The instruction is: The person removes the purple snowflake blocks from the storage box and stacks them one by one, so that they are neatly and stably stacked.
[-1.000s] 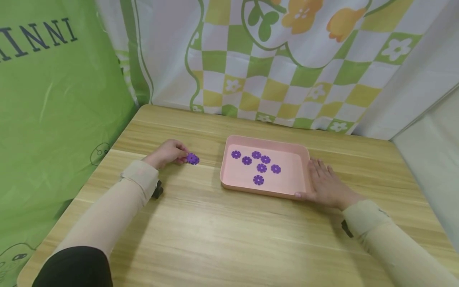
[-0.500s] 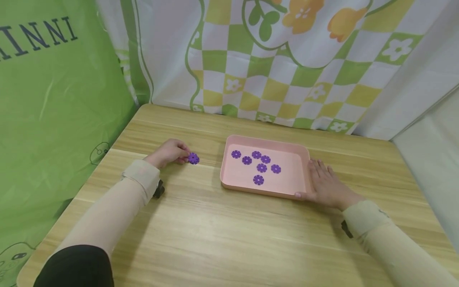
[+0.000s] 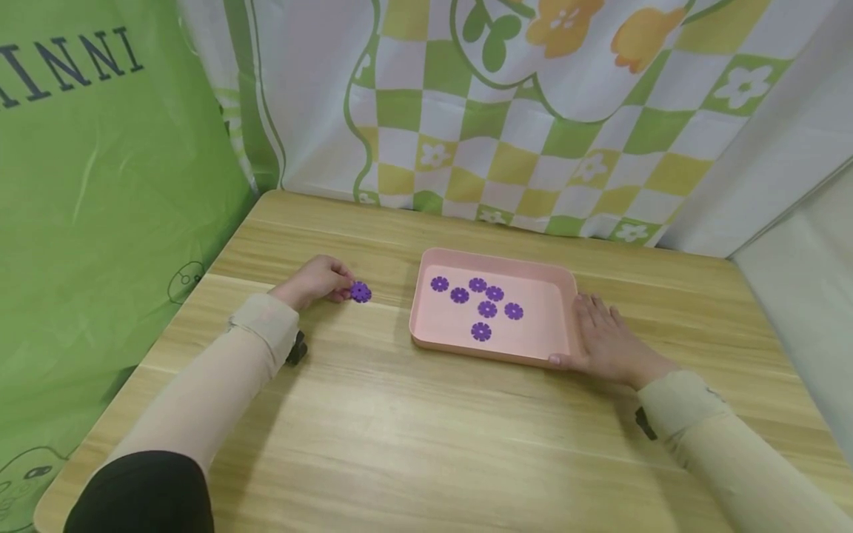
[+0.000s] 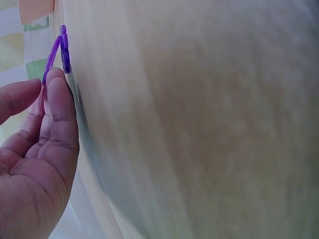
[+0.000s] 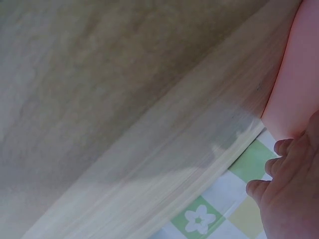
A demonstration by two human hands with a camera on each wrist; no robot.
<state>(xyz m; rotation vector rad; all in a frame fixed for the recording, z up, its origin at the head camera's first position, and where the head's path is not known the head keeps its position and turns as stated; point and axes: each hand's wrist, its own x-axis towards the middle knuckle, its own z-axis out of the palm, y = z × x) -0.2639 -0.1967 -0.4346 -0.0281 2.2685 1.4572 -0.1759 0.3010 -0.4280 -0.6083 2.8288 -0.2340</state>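
Observation:
Beside the tray's left side, my left hand (image 3: 318, 281) pinches a purple snowflake disc (image 4: 52, 57) at its edge between thumb and fingertips. In the left wrist view this disc leans against a second purple snowflake disc (image 4: 65, 50) on the table; from the head view the two overlap. Several more purple snowflake discs (image 3: 481, 332) lie spread in a shallow pink tray (image 3: 489, 349). My right hand (image 3: 609, 344) rests against the tray's right wall, fingers extended and thumb near the front corner.
The wooden table (image 3: 400, 437) bears the tray. A checked floral curtain (image 3: 460, 148) hangs along its back edge, and a green cloth (image 3: 100, 222) hangs on the left. A pale wall panel (image 3: 806, 296) stands at the right.
The disc at my left fingertips has tilted and shifted slightly right over the one beneath it. My right hand and the tray stay put.

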